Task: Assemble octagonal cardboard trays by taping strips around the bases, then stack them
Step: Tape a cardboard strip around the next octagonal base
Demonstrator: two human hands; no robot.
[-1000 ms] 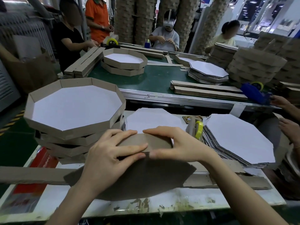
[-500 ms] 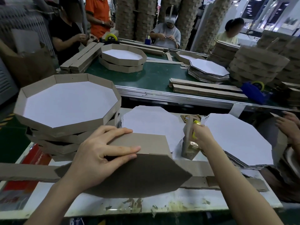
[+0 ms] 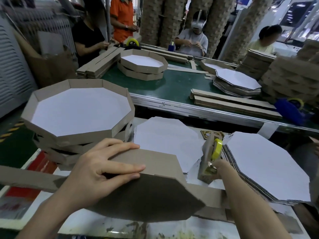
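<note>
Just one cam here, head-worn and wide-angle, aimed forward and down. It sits close over the worktable (image 3: pixel 77 221), left hand (image 3: pixel 96 171) at 7 o'clock, right hand (image 3: pixel 220 170) at 5, green conveyor (image 3: pixel 176 87) farther off toward 12.

Right hand (image 3: pixel 223 170) seemingly on tape dispenser (image 3: pixel 209 156)
</note>
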